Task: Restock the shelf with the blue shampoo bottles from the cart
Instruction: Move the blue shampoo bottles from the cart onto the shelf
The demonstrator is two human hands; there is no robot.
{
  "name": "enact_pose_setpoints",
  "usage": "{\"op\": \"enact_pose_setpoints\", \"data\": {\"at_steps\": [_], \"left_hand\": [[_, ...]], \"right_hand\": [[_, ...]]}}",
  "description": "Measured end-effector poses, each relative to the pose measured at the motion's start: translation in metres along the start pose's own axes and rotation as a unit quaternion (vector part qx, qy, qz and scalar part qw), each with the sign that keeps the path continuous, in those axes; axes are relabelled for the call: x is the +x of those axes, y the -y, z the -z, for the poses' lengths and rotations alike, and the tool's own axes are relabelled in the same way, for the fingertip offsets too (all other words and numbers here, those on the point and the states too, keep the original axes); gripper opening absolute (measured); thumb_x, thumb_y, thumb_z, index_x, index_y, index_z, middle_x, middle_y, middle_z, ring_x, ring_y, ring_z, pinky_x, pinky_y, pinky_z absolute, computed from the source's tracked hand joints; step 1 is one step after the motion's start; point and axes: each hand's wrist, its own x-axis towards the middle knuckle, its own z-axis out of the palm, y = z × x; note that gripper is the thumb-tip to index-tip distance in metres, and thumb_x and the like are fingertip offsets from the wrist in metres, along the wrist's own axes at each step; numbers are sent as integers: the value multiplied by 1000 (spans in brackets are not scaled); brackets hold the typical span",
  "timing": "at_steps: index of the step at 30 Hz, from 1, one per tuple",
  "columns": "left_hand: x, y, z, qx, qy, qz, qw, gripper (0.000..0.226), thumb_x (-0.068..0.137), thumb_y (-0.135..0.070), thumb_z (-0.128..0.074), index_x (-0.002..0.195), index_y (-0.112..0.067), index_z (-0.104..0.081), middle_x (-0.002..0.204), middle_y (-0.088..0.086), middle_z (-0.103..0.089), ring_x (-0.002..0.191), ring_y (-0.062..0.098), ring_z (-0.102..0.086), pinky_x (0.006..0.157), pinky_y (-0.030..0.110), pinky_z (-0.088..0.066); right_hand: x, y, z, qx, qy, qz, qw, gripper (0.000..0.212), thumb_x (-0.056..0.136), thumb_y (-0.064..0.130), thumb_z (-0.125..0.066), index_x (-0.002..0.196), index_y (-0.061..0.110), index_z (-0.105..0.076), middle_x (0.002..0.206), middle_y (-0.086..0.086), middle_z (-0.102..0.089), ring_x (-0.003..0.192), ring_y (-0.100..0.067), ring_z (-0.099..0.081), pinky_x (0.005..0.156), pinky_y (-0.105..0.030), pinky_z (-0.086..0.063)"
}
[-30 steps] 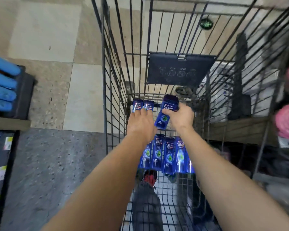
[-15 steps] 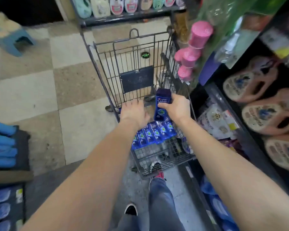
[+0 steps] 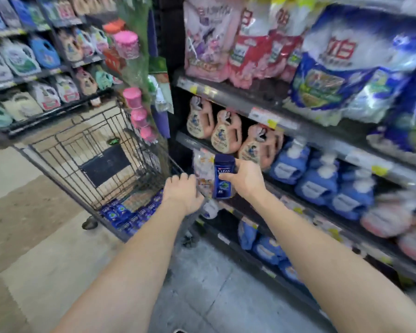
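- The blue shampoo bottle (image 3: 223,175) stands upright in the air, cap up and label toward me, just in front of the shelf (image 3: 226,97) and off the cart's right side.
- My right hand (image 3: 246,179) clamps it from the right, thumb across the front and fingers round the back. It is the nearer hand to the shelving.
- My left hand (image 3: 181,193) sits lower and to the left, at the near corner of the cart (image 3: 82,145), knuckles up and fingers curled. I cannot tell whether it grips the rim.
- More blue bottles (image 3: 120,212) lie flat on the cart floor.
- Behind the bottle are peach jugs (image 3: 223,133), and to their right are blue pouches (image 3: 317,186). I see no open shampoo slot, so I judge the bottle must travel right or down, past these.
- Pink-lidded tubs (image 3: 132,97) hang above the cart's far corner.
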Motion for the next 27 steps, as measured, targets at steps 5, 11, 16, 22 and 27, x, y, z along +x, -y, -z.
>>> {"op": "enact_pose_setpoints", "data": {"at_steps": [5, 11, 16, 22, 27], "left_hand": [[-27, -127, 28, 9, -20, -85, 996, 59, 93, -53, -48, 137, -14, -47, 135, 14, -56, 124, 37, -51, 102, 45, -39], [-101, -305, 48, 50, -64, -215, 973, 65, 94, -59, -46, 140, -14, -43, 137, 14, -51, 125, 37, -51, 102, 45, -42], [-172, -446, 63, 12, -70, -304, 950, 61, 93, -49, -48, 142, -13, -43, 139, 15, -53, 124, 37, -51, 101, 45, -43], [-240, -580, 91, -10, -91, -383, 919, 52, 93, -44, -48, 135, -15, -49, 133, 13, -57, 118, 38, -55, 95, 45, -43], [-253, -665, 104, 0, -104, -424, 900, 56, 94, -48, -44, 141, -18, -46, 135, 10, -55, 121, 36, -53, 97, 46, -47]], "right_hand": [[-80, -85, 100, 7, -78, -63, 995, 32, 78, 33, -79, 107, 20, -73, 97, -3, -75, 89, -18, -69, 77, -38, -55], [-207, -186, 231, 19, -180, -140, 973, 29, 77, 35, -79, 100, 19, -75, 90, 0, -75, 83, -16, -69, 69, -31, -52], [-317, -246, 333, -20, -258, -174, 950, 30, 76, 38, -79, 102, 24, -76, 93, 0, -75, 86, -17, -68, 76, -32, -54], [-412, -300, 436, -19, -316, -214, 924, 26, 80, 34, -78, 103, 24, -74, 92, 5, -73, 83, -11, -65, 72, -26, -46], [-447, -342, 509, 13, -363, -222, 905, 22, 80, 31, -78, 101, 25, -73, 91, 6, -73, 83, -11, -67, 77, -32, -54]]}}
